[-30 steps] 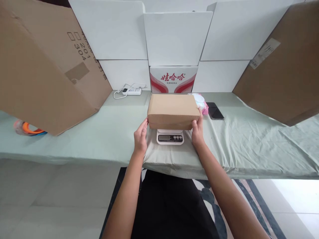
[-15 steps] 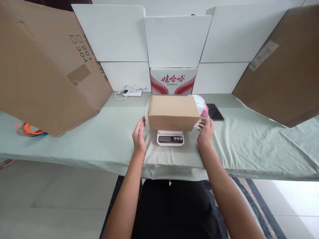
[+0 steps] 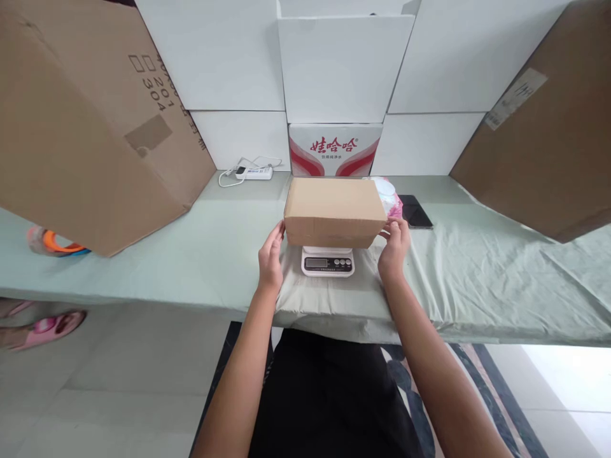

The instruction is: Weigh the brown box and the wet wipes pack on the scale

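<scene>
A small brown cardboard box point(image 3: 334, 210) rests on a white digital kitchen scale point(image 3: 327, 261), which stands on a table covered with a pale green cloth point(image 3: 477, 273). My left hand point(image 3: 270, 257) presses its fingertips against the box's lower left side. My right hand point(image 3: 395, 245) touches the box's right side with its fingers. The box is clasped between both hands while it sits on the scale. The scale's display and buttons show below the box's front edge.
Large brown cartons lean over the table at left point(image 3: 81, 121) and right point(image 3: 548, 133). White boxes and a red-and-white printed box point(image 3: 335, 149) line the back. A power strip point(image 3: 252, 172), a black phone point(image 3: 417, 212), a pink-white item point(image 3: 394, 197) and a person's pink slipper point(image 3: 48, 324) are nearby.
Half a second ago both hands were off the box, spread apart beside it. They have since moved inward and touch its sides again. The box stays on the scale.
</scene>
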{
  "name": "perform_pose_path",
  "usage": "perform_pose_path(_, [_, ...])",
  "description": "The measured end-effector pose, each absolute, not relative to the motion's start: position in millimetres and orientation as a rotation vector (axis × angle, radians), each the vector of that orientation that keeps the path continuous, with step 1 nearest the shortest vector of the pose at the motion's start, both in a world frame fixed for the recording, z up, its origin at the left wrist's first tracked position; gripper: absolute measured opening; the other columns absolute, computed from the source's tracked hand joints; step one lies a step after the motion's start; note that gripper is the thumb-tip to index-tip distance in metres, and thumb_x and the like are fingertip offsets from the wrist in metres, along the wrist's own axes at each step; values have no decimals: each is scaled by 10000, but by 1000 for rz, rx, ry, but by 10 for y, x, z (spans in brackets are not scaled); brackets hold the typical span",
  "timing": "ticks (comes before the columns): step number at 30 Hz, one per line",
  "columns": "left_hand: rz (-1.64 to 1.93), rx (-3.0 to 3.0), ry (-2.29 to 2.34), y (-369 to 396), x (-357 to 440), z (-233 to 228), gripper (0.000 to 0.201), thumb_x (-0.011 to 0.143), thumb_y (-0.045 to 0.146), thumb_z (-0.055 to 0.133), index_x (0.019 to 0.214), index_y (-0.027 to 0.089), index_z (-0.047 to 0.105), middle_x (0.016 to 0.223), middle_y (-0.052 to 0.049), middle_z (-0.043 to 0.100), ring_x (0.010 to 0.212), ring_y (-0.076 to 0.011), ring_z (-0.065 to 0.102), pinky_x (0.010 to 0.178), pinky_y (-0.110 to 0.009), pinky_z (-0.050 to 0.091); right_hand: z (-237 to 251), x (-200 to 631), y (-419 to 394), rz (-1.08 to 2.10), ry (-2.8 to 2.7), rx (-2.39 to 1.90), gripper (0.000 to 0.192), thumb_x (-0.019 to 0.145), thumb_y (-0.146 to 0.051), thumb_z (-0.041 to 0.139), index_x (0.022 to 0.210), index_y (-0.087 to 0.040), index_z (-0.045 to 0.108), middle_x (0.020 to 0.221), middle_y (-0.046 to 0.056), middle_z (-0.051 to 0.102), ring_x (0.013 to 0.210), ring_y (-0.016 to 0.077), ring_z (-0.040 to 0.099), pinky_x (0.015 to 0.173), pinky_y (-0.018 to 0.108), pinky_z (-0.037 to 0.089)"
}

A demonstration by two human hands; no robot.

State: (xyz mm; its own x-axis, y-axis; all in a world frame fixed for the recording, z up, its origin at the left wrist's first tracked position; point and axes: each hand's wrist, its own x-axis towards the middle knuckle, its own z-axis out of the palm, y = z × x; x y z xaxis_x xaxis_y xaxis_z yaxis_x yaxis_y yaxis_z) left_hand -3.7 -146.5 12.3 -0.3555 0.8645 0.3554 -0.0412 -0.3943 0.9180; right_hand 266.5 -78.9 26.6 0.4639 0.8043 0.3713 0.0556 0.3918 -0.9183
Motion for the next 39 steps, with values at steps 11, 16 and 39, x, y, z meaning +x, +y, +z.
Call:
perform_pose_path(11, [1764,1236,1119,-1399,-44,151,792,970,770,567,1532,220,666,1646,-136,609,1592,-368,511,1333,-515,426,545,2575,-907,574,-1510,-977,840,951,-747,579,1647,-316,388,1765,92,388,1678,373,292,1357,577,312])
perform_pose_path(16, [1722,1333,1021,-878,-223,476,776,945,786,595,1505,258,688,1651,-80,614,1629,-370,453,1376,-510,346,720,2538,-269,540,-1533,-1002,802,962,-808,449,1622,-357,382,1717,73,416,1646,352,351,1335,610,339])
perform_pose_path(39, [1752,945,1316,432,-567,26,667,1068,622,428,1619,265,542,1792,-70,423,1689,-210,350,1378,-364,269,1131,2834,700,87,-1739,-1769,766,970,-403,679,1665,-259,391,1668,211,465,1587,400,417,1289,585,354])
